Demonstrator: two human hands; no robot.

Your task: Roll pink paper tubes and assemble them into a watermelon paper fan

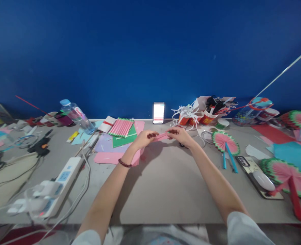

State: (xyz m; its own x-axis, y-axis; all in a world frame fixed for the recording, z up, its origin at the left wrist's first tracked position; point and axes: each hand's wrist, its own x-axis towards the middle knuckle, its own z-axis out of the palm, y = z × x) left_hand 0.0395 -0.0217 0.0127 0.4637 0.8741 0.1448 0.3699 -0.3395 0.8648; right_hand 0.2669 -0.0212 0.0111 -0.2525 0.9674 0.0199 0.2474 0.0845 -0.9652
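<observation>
My left hand [145,139] and my right hand [179,134] come together over the middle of the table, each closed on one end of a narrow pink paper strip [161,136]. The strip spans the gap between my fingers, roughly level. Whether it is folded I cannot tell. Left of my left hand, a pleated pink paper with green edges [121,127] lies on a green sheet [125,140]. Under these are purple paper [109,145] and pink paper [106,158]. To the right of my right hand lies a finished-looking watermelon paper fan [226,143] with blue sticks.
A phone [158,113] leans against the blue wall. Paper cups [208,117] with scraps stand at the back right. A power strip [63,185], glue gun [40,144] and tilted bottle [77,115] are left. A mouse [263,180] and another fan [290,175] are right.
</observation>
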